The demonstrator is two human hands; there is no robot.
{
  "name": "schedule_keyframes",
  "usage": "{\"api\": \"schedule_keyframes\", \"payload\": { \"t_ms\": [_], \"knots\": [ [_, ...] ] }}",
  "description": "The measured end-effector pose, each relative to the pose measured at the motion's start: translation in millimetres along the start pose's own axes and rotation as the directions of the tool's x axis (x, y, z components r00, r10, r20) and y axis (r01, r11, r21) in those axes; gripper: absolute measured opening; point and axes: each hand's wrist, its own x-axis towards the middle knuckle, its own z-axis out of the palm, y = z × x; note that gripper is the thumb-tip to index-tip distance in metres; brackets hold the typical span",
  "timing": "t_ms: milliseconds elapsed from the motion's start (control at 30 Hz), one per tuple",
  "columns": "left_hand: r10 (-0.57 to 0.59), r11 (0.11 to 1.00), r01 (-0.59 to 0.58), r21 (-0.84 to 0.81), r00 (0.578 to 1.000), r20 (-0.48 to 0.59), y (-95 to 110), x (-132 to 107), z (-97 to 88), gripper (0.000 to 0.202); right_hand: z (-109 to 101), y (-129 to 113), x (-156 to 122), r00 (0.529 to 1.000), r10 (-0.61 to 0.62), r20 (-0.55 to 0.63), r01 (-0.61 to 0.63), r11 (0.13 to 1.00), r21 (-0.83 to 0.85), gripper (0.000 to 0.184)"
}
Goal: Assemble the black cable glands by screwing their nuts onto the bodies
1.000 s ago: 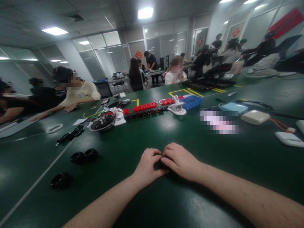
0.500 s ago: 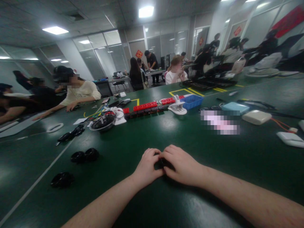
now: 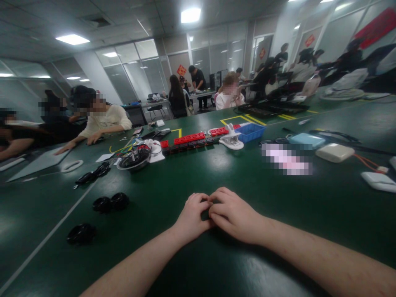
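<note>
My left hand and my right hand meet low over the green table, fingertips touching. The fingers of both hands are curled inward in a pinch. Whatever lies between them is hidden behind the fingers; only a small dark gap shows. To the left of my hands lie a pair of black coiled bundles, which look like cables, and a single black coil nearer to me.
Farther off stand a metal bowl of wires, a row of red-and-black blocks, a white clip stand and a blue bin. At right are a light-blue case and a white box. A co-worker sits at left.
My right hand's fingers have closed in, and the dark thing that showed between my hands is now covered. At left, a co-worker's hand has shifted a pale board to the right.
</note>
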Motion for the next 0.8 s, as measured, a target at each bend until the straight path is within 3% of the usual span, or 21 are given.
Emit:
{"api": "schedule_keyframes", "payload": {
  "t_ms": [433, 800],
  "knots": [
    [-0.024, 1.0, 0.024, -0.009, 1.0, 0.0, -1.7, -0.3, 1.3, 0.025, 5.6, -1.3, -0.6, 0.998, -0.006, -0.069, -0.001, 0.995, -0.103, 0.017],
    [-0.026, 1.0, 0.026, 0.006, 1.0, -0.013, -2.6, 0.1, 1.6, 0.022, 1.7, 6.4, 0.8, 0.991, 0.072, -0.113, -0.103, 0.948, -0.301, 0.029]
  ]
}}
